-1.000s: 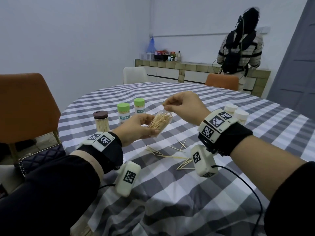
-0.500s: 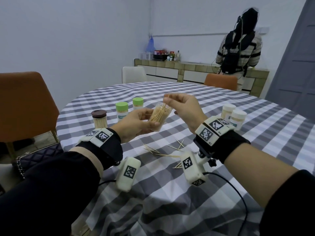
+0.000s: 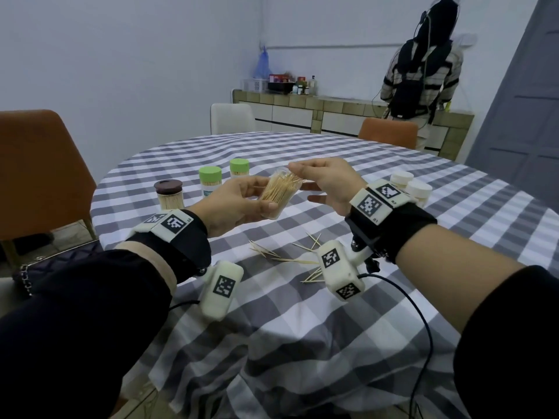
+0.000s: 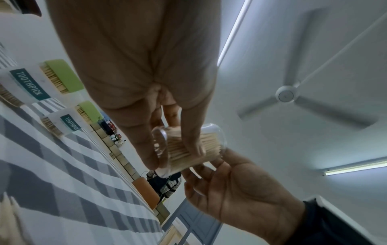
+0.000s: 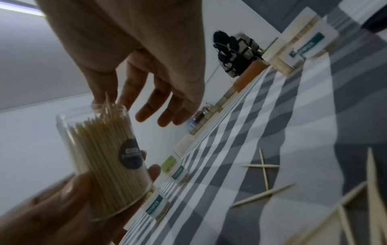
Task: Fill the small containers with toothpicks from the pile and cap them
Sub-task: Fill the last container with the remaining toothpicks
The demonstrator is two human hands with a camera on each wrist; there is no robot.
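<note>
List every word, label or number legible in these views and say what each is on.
"TOOTHPICK": teal label on the nearer green-capped container.
"TOOTHPICK": teal label on the farther green-capped container.
Dark round sticker on the clear container gripped by the left hand: blurred, unreadable.
Wrist marker tags: coded patterns; their small print is unreadable.
</note>
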